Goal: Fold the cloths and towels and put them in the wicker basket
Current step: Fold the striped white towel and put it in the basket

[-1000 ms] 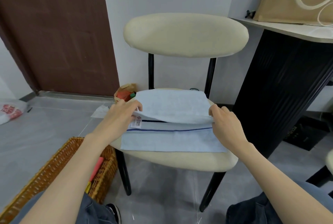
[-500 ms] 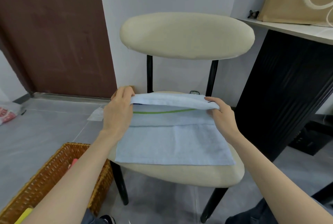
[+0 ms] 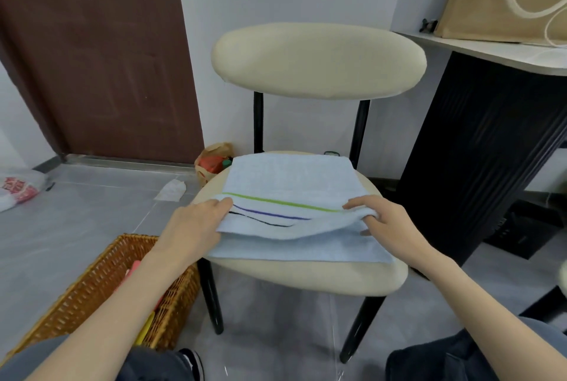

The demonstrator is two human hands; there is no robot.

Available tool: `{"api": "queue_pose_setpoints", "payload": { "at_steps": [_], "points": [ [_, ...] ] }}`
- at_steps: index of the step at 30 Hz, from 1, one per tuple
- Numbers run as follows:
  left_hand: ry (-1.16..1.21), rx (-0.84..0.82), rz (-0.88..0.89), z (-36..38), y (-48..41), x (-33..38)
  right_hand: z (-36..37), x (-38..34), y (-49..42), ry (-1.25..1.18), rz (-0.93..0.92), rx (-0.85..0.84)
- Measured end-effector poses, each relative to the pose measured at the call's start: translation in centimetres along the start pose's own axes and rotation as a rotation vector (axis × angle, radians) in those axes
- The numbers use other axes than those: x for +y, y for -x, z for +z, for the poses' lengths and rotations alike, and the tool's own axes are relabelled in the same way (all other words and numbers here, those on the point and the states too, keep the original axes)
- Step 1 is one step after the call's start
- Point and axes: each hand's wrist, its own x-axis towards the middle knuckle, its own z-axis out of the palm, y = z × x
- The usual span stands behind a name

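Towel (image 3: pixel 291 184), pale blue and striped, lies on the chair seat (image 3: pixel 306 276). Left hand (image 3: pixel 196 224) and right hand (image 3: pixel 389 221) each pinch a near corner of its folded upper layer, fingers curled over the hem.

Nothing in the room could be read from where I stood. The white plastic bag (image 3: pixel 19 189) on the floor by the door carried red printing, but it was too blurred and crumpled to make out. The dark box (image 3: pixel 518 229) under the table bore faint pale marks, also too small to read.
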Motion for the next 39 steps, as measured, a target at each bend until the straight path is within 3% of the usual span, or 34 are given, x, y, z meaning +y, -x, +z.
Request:
{"api": "queue_pose_setpoints", "payload": {
  "at_steps": [4,8,13,21,30,35,39],
  "points": [
    [-0.068,-0.128,-0.022,-0.3,1.4,0.4,-0.3,0.8,1.5,0.137,-0.063,-0.088],
    [-0.087,-0.004,0.143,1.0,1.9,0.2,-0.4,1.9,2.3,0.341,-0.107,-0.171],
    [-0.157,-0.035,0.114,1.2,1.5,0.5,-0.1,2.5,2.1,0.496,-0.115,-0.155],
    [-0.159,-0.007,0.15,2.4,0.6,0.4,0.4,2.9,2.1,0.524,-0.121,-0.094],
    [-0.154,0.022,0.218,1.9,1.3,-0.6,-0.5,2.9,3.3,0.425,-0.075,-0.245],
    [-0.113,0.006,0.134,1.8,1.9,-0.5,-1.3,2.4,3.9,0.518,-0.138,-0.303],
    [-0.2,-0.006,0.193,2.1,2.0,0.1,-1.0,2.8,3.7,0.659,-0.073,-0.25]
  ]
}}
